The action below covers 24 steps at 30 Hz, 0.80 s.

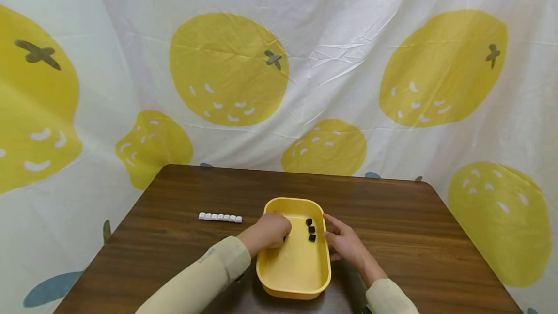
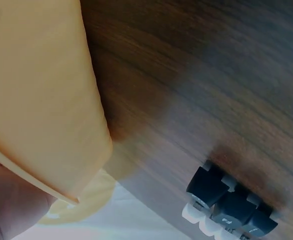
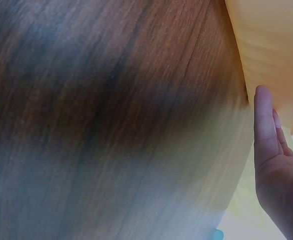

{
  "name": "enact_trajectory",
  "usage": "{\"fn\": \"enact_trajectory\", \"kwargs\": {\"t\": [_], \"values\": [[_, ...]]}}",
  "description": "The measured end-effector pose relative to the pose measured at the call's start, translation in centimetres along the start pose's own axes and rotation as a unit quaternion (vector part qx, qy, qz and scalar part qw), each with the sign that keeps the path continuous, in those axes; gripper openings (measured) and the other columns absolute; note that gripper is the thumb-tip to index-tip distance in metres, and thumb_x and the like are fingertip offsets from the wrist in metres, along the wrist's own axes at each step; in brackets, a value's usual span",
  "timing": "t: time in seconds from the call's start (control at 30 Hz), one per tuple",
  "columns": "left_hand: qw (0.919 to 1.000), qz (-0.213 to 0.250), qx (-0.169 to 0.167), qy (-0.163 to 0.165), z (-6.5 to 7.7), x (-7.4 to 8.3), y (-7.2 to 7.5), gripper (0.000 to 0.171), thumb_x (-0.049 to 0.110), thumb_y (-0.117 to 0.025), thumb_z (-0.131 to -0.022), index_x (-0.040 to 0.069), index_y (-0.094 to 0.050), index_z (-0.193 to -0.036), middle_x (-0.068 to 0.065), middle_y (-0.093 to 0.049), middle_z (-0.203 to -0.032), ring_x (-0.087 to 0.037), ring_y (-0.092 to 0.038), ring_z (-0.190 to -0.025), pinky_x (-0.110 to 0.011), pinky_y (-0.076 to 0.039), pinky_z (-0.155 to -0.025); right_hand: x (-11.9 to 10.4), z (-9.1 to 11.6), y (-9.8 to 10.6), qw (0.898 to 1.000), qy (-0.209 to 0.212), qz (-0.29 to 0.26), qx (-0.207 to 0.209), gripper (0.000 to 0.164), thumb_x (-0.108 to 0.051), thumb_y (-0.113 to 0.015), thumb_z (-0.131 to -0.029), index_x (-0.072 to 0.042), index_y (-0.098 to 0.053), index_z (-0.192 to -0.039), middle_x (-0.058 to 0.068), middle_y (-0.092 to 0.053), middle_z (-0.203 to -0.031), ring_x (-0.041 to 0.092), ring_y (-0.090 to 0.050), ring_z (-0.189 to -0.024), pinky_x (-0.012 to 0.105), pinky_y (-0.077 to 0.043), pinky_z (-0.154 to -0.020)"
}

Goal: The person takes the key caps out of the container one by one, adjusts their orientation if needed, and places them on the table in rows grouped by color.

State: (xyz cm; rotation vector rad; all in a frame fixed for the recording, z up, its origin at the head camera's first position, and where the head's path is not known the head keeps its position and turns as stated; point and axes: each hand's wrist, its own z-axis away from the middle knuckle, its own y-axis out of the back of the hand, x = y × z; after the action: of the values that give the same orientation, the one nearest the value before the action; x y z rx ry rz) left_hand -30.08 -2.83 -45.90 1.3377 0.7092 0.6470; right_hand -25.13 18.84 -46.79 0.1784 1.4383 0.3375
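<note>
Both hands are at a yellow plastic tub [image 1: 294,293]. My left hand [image 1: 273,229] reaches over its left wall with fingers curled, and a sliver of a black keycap [image 1: 285,239] shows at its fingertips. Part of that hand is hidden behind the wall in the left wrist view. Along the tub's right wall lie black keycaps [image 1: 311,229] in a short line. My right hand [image 1: 346,243] touches that wall from outside, thumb at the rim; in the right wrist view its fingers [image 3: 264,120] look straight.
White keycaps [image 1: 220,217] form a row on the brown table [image 1: 392,236], left of the tub. Close to them, the left wrist view shows more black keycaps [image 2: 232,206], which the left arm hides from the head view. A lemon-print cloth [image 1: 327,86] hangs behind.
</note>
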Motion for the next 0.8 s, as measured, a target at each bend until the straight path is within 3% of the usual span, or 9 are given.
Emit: {"fn": "enact_trajectory", "kwargs": {"t": [0.33, 0.47, 0.6, 0.7, 0.8], "values": [[0.9999, -0.014, 0.002, 0.001, -0.70, 0.26, -0.53, 0.022, 0.013, -0.068, -0.089, 0.018, -0.060, -0.068, 0.005, -0.054, -0.065, -0.013, -0.050, -0.063, -0.030, -0.048, -0.065, -0.10, 0.00, -0.02, 1.000, 0.004, -0.002, -0.001, 0.052, -0.004, -0.052, -0.099, -0.004, -0.040, -0.150, 0.023, -0.062, -0.113, 0.031, -0.067, -0.080, 0.046, -0.056, -0.055], [0.9998, 0.013, 0.002, 0.012, -0.67, 0.28, -0.36, 0.022, 0.011, -0.067, -0.089, 0.017, -0.062, -0.068, 0.005, -0.054, -0.065, -0.013, -0.049, -0.061, -0.027, -0.045, -0.060, -0.20, 0.00, -0.02, 1.000, 0.005, -0.006, -0.002, 0.053, -0.004, -0.052, -0.099, -0.004, -0.040, -0.151, 0.023, -0.061, -0.111, 0.031, -0.067, -0.079, 0.046, -0.056, -0.054], [0.9981, 0.061, 0.005, 0.004, -0.62, 0.20, -0.14, 0.010, 0.007, -0.068, -0.087, 0.015, -0.074, -0.087, 0.006, -0.067, -0.081, -0.010, -0.056, -0.072, -0.024, -0.049, -0.069, -0.17, -0.05, -0.02, 1.000, 0.003, -0.005, 0.001, 0.053, -0.004, -0.052, -0.099, -0.004, -0.040, -0.151, 0.023, -0.061, -0.111, 0.031, -0.067, -0.079, 0.047, -0.056, -0.055], [0.9965, 0.081, 0.005, -0.023, -0.65, 0.14, -0.05, 0.023, 0.004, -0.069, -0.084, 0.014, -0.077, -0.104, 0.005, -0.072, -0.096, -0.008, -0.059, -0.081, -0.024, -0.049, -0.079, -0.19, -0.07, -0.04, 1.000, 0.003, -0.001, 0.001, 0.052, -0.004, -0.052, -0.100, -0.004, -0.040, -0.151, 0.023, -0.061, -0.113, 0.031, -0.067, -0.080, 0.047, -0.056, -0.055], [0.9961, 0.079, 0.003, -0.038, -0.67, 0.15, -0.08, 0.025, 0.005, -0.072, -0.080, 0.014, -0.077, -0.103, 0.006, -0.071, -0.093, -0.008, -0.055, -0.076, -0.023, -0.047, -0.076, -0.30, 0.05, -0.04, 1.000, 0.003, -0.004, -0.002, 0.052, -0.004, -0.051, -0.100, -0.004, -0.039, -0.151, 0.024, -0.061, -0.114, 0.030, -0.067, -0.080, 0.047, -0.057, -0.056]]}}
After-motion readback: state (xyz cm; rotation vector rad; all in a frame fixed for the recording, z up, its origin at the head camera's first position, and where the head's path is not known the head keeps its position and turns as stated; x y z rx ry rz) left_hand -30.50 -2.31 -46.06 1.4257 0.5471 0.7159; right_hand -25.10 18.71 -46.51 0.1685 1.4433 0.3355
